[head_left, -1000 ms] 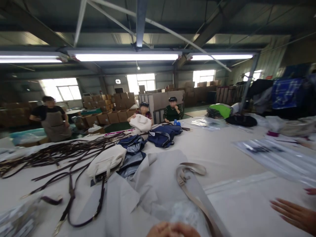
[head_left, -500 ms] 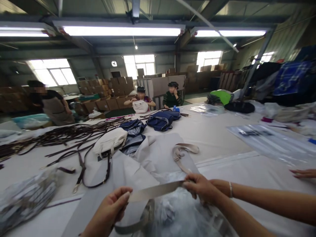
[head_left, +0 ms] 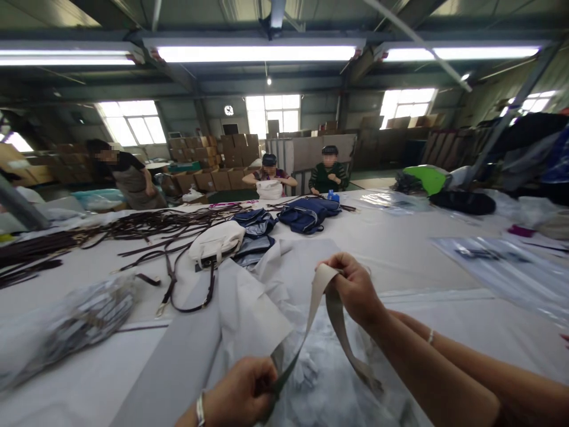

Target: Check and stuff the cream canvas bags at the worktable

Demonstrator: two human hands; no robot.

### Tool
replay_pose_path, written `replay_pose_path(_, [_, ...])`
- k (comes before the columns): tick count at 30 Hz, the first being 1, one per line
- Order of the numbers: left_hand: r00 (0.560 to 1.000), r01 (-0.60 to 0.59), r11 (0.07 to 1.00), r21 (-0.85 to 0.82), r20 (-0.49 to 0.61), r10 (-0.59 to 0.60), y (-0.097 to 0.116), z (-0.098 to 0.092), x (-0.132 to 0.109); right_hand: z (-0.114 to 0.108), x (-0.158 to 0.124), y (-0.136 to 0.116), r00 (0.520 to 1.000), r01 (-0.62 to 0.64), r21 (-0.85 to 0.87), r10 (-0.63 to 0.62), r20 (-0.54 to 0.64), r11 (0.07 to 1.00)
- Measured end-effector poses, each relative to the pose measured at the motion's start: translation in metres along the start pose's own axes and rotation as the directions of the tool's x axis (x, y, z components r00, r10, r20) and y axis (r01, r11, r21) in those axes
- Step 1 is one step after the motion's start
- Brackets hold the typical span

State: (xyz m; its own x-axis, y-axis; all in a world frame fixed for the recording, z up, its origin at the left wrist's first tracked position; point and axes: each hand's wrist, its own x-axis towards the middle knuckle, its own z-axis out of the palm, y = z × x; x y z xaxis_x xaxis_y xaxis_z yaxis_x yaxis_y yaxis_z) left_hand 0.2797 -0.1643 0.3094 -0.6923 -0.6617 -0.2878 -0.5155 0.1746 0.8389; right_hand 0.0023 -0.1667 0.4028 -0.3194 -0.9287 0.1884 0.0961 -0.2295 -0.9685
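A beige webbing strap runs between my two hands above the white table. My right hand is closed on the strap's upper fold, raised over the table. My left hand, low near the bottom edge, pinches the strap's lower part. The rest of the strap loops down to the right over crinkled clear plastic. White tissue paper lies just behind the hands.
A white handbag and navy bags lie mid-table, with a spread of dark brown straps to the left. Clear plastic sleeves lie at the right. Three people work at the far side, before stacked cardboard boxes.
My right hand has lifted the strap's end up and folded it over. My left hand slid down toward me along the strap. The view shifted slightly left.
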Motion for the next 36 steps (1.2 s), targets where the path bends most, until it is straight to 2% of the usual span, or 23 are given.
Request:
replay_pose_path(2, [0.994,-0.093,0.986,-0.141,0.045,0.1,0.021,0.004,0.009,0.018,0.002,-0.016,0.999,0.033,0.053,-0.034,0.017,0.998])
replay_pose_path(5, [0.964,-0.259,0.928,-0.27,-0.013,0.265,0.058,-0.002,0.026,0.04,0.006,-0.031,0.984,0.154,0.024,-0.155,0.09,0.988])
replay_pose_path(9, [0.922,-0.384,0.83,-0.405,-0.119,0.368,0.087,-0.016,0.044,0.055,0.009,-0.041,0.91,0.389,-0.117,-0.361,0.202,0.914])
replay_pose_path(13, [0.895,-0.405,0.687,-0.603,-0.109,0.432,0.096,-0.032,0.049,0.052,0.02,-0.053,0.851,0.522,-0.216,-0.486,0.198,0.825])
replay_pose_path(15, [0.892,-0.42,0.636,-0.647,-0.165,0.422,0.104,-0.043,0.047,0.046,0.027,-0.059,0.822,0.57,-0.255,-0.534,0.198,0.781])
replay_pose_path(18, [0.861,-0.501,0.579,-0.643,-0.305,0.407,0.127,-0.06,0.041,0.041,0.033,-0.066,0.762,0.646,-0.327,-0.564,0.318,0.689])
replay_pose_path(21, [0.817,-0.569,0.586,-0.578,-0.317,0.481,0.149,-0.07,0.039,0.043,0.032,-0.076,0.741,0.67,-0.357,-0.554,0.379,0.651])
replay_pose_path(22, [0.815,-0.571,0.604,-0.556,-0.299,0.496,0.152,-0.07,0.04,0.045,0.032,-0.079,0.746,0.664,-0.348,-0.559,0.361,0.662])
replay_pose_path(24, [0.84,-0.531,0.654,-0.538,-0.236,0.488,0.149,-0.066,0.046,0.047,0.034,-0.087,0.767,0.641,-0.301,-0.578,0.278,0.706])
replay_pose_path(27, [0.887,-0.455,0.736,-0.502,-0.176,0.428,0.128,-0.057,0.06,0.047,0.043,-0.096,0.802,0.597,-0.179,-0.584,0.122,0.782])
replay_pose_path(28, [0.882,-0.47,0.76,-0.45,-0.196,0.429,0.12,-0.055,0.064,0.047,0.046,-0.098,0.816,0.578,-0.134,-0.57,0.097,0.805])
replay_pose_path(30, [0.838,-0.543,0.78,-0.31,-0.263,0.478,0.11,-0.052,0.072,0.049,0.048,-0.1,0.844,0.533,-0.057,-0.527,0.1,0.844])
replay_pose_path(32, [0.795,-0.603,0.765,-0.226,-0.248,0.553,0.107,-0.052,0.075,0.054,0.046,-0.102,0.864,0.488,-0.01,-0.482,0.149,0.873])
replay_pose_path(34, [0.789,-0.611,0.744,-0.271,-0.126,0.602,0.11,-0.054,0.075,0.06,0.043,-0.104,0.866,0.469,0.011,-0.462,0.189,0.883])
replay_pose_path(36, [0.782,-0.565,0.736,-0.373,0.043,0.622,0.115,-0.054,0.072,0.066,0.041,-0.106,0.856,0.482,0.013,-0.474,0.206,0.876])
